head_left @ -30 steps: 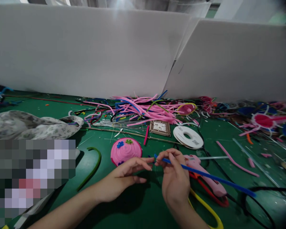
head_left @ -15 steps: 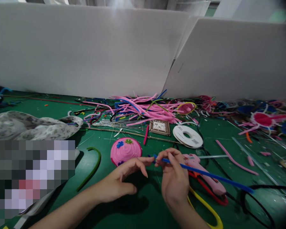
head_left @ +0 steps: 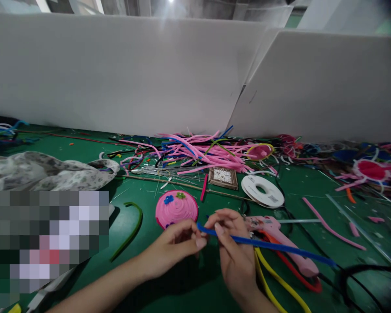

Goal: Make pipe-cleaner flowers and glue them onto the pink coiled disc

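My right hand (head_left: 237,250) is closed round a blue pipe cleaner (head_left: 280,248), which stretches away to the right past the glue gun. The pipe cleaner's left end points up slightly between my two hands. At that end my left hand (head_left: 177,243) is closed, thumb and fingertips pinched together against it. Just behind my left hand lies a round pink coiled disc (head_left: 177,208) bearing small blue and green flower shapes; its lower edge is partly hidden by my fingers.
A pink glue gun (head_left: 295,250) with red and yellow handles (head_left: 280,282) beside it lies right of my hands. Behind are a white spool (head_left: 272,198), a small framed tile (head_left: 223,178) and a heap of pink pipe cleaners (head_left: 202,152). A green pipe cleaner (head_left: 135,230) curves at left.
My left hand has gone from spread fingers to a pinch at the blue pipe cleaner's end. The view has shifted slightly, so the table things appear a little lower and further right.
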A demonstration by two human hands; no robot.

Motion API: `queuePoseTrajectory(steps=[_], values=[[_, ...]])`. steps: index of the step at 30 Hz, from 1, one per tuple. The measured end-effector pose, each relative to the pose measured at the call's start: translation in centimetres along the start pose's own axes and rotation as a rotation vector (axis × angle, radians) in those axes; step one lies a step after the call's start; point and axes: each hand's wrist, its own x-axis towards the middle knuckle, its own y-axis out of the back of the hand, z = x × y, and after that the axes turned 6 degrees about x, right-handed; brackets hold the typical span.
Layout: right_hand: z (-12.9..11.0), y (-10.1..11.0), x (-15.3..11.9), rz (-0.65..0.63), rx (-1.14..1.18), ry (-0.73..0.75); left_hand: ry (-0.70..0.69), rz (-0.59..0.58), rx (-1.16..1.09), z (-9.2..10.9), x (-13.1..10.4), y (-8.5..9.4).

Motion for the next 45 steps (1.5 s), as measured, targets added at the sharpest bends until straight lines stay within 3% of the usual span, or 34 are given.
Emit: queuePoseTrajectory(steps=[8,18,41,45], values=[[-0.09,-0.08,0.19,-0.035,0.045,-0.161,-0.122,0.217,-0.039,0.28,0.08,0.61],[-0.03,-0.09,0.5,0.002,0.139,-0.23,-0.153,0.274,0.111,0.04,0.08,0.64],[0.09,-0.02,0.47,0.002,0.095,-0.226,-0.092,0.254,0.084,0.18,0.12,0.72],[-0.08,0.11,0.55,0.024,0.089,-0.208,-0.081,0.205,0.115,0.13,0.07,0.72]])
